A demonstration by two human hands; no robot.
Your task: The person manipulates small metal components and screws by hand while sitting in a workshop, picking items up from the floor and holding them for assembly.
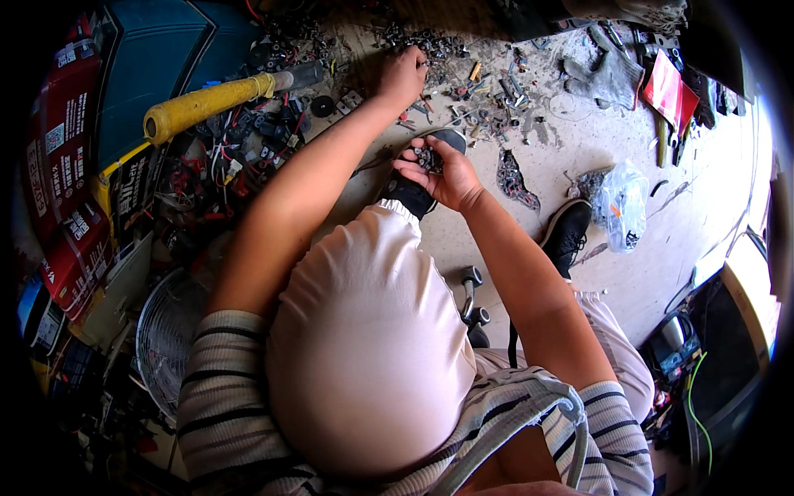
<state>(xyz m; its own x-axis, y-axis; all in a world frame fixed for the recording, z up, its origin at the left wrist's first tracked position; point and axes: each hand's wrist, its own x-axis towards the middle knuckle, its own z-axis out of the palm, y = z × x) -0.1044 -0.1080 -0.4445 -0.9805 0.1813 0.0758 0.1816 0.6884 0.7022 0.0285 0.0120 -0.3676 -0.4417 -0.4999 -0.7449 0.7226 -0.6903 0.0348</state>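
Right hand (452, 175): cupped, unclenched, bearing small parts (428, 157) (tilting could spill them). Left hand (404, 78): at floor scatter (430, 41); finger closure unclear.

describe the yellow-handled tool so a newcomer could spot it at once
Find the big teal box at the upper left. Across its lower right edge in the view, left of the person's left hand, lies a tool with a thick yellow handle and flat grey end. Its long, bright handle sets it apart from the small parts heaped beside it.
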